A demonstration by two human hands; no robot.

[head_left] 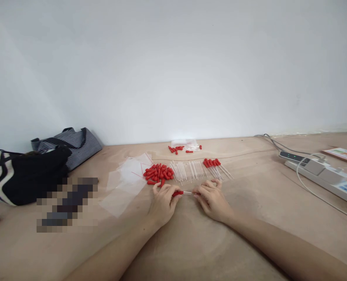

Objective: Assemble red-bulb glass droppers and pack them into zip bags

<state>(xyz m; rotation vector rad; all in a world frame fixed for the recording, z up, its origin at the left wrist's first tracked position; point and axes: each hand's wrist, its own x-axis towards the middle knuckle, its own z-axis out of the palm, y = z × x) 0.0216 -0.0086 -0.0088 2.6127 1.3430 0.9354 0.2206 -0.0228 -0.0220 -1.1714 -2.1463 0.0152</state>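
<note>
My left hand [164, 203] pinches a red rubber dropper bulb [178, 192], closed around most of it. A thin clear dropper tube [187, 192] runs from the bulb's mouth to the fingertips of my right hand [212, 201], which are closed on its other end. I cannot tell how deep the tube sits in the bulb. Just beyond my left hand lies a pile of red bulbs [158, 171]. A row of loose clear tubes [191, 171] is spread beside it. Beyond my right hand, several tubes with red bulbs on their ends [212, 163] lie together.
Clear plastic bags [123, 183] lie flat left of the pile. More red bulbs [176, 148] rest by a clear bag [183, 143] near the wall. Cloth bags [44, 171] and a pixelated dark object [70, 203] are at left; a power strip [328, 181] with cables is at right.
</note>
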